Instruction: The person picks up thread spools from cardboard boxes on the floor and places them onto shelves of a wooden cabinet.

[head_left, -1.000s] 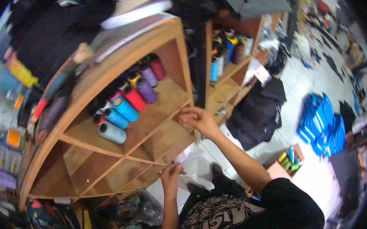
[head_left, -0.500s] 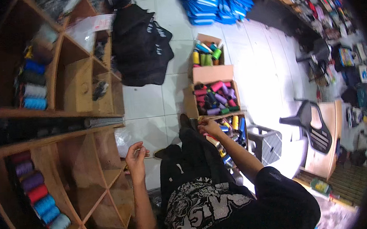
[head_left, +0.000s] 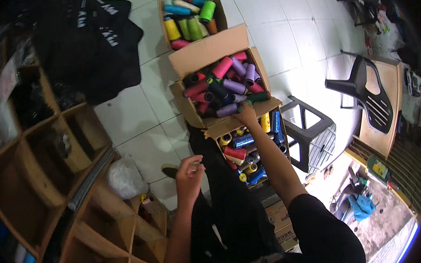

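Note:
My right hand (head_left: 245, 115) reaches over the near flap of an open cardboard box (head_left: 182, 104) full of thread spools. Its fingertips sink among the spools, between a purple spool (head_left: 226, 110) and a dark green spool (head_left: 258, 97), so their grip is hidden. My left hand (head_left: 190, 175) hovers beside my leg, empty, with loosely curled fingers apart. Pink, red, purple and black spools fill the box around my right hand. Below my right forearm sits another box with blue, yellow and red spools, among them a red spool (head_left: 235, 154).
A farther box holds green, yellow and blue spools (head_left: 207, 11). Wooden shelving (head_left: 72, 192) stands at left, with a clear plastic bag (head_left: 125, 178) by it. Black printed fabric (head_left: 95, 51) lies beyond. At right are a dark plastic stool (head_left: 314, 133) and a black chair (head_left: 366, 94).
My view has shifted closer to the boxes and right. My right hand has moved forward from beside the nearest box into the middle box's spools. My left hand stays raised and empty.

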Motion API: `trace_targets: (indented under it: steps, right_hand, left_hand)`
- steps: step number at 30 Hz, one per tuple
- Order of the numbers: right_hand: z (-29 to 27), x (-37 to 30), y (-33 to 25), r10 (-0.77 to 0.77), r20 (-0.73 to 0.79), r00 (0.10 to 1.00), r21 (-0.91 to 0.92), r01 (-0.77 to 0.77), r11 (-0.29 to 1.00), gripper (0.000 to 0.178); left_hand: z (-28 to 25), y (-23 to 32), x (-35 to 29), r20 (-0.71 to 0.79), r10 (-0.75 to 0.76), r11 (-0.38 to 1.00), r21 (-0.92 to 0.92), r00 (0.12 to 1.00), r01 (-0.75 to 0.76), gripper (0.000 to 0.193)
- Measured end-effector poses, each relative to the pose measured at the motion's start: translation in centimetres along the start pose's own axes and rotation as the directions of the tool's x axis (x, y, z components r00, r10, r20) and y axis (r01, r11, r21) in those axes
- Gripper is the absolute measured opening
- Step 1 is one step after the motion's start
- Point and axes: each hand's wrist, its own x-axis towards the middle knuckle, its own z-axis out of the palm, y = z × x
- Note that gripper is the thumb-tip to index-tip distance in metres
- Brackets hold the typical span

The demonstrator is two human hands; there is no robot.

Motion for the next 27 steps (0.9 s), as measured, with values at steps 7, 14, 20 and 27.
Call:
trace_targets:
  steps: [7, 14, 20, 27]
  right_hand:
    - [4.0, 5.0, -0.4, 0.41, -0.082, 0.908, -0.187, -0.418, 0.889, 0.043]
    - [-4.8, -2.4, -5.1, -0.006, 0.311, 0.95, -0.171, 0.062, 0.983, 0.03]
    - [-11.6, -3.0, -6.8, -0.709, 0.365, 0.604, 0.795, 0.194, 0.574, 0.045]
    - [2.0, 9.4, 2.6, -0.331, -0.143, 0.933, -0.376, 0.258, 0.89, 0.065]
  left_hand:
    - [4.9, -4.5, 5.6, 0.103, -0.235, 0.972, -0.001, 0.967, 0.236, 0.023]
    - [4.7, -2.6, 10.3, 0.262, 0.262, 0.535, 0.761, 0.929, -0.366, 0.053]
    - [5.4, -0.4, 12.4, 0.339, -0.007, 0.554, 0.784, 0.941, -0.278, 0.061]
    - [2.1, -3.8, 11.8, 0.19, 0.029, 0.813, 0.567, 0.981, -0.133, 0.047]
